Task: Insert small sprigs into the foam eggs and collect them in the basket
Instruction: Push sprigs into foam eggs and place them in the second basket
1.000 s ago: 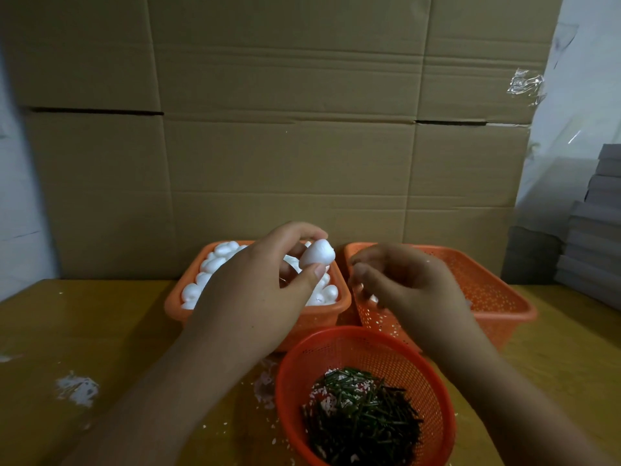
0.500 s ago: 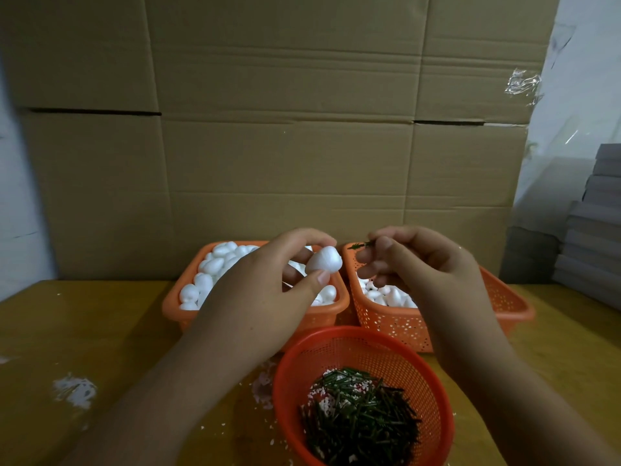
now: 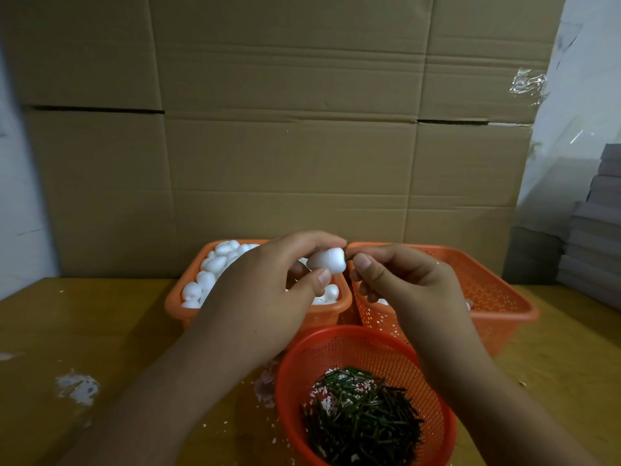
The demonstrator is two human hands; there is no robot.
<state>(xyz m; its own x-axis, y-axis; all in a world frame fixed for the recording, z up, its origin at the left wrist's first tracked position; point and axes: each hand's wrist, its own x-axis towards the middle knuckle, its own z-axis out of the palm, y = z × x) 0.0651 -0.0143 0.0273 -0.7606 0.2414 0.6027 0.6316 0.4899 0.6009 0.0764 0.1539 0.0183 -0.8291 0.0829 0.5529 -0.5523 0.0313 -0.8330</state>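
My left hand (image 3: pixel 265 294) pinches a white foam egg (image 3: pixel 327 260) between thumb and fingers, above the left orange basket (image 3: pixel 176 304) that is filled with several plain foam eggs (image 3: pixel 210 274). My right hand (image 3: pixel 403 284) pinches a small green sprig (image 3: pixel 348 258) whose tip touches the right end of the held egg. Behind my right hand stands the right orange basket (image 3: pixel 497 297) with a few eggs partly hidden. A round orange basket (image 3: pixel 336 344) in front holds a pile of green sprigs (image 3: pixel 363 418).
All three baskets sit on a yellow-brown table (image 3: pixel 84 331) strewn with white foam crumbs (image 3: pixel 77 386). Large cardboard boxes (image 3: pixel 285 146) form a wall right behind the baskets. A stack of grey boards (image 3: pixel 598 230) stands at the far right.
My right hand rose from over the right basket and moved left, bringing a sprig up to the egg. My left hand kept the egg pinched and shifted slightly right.
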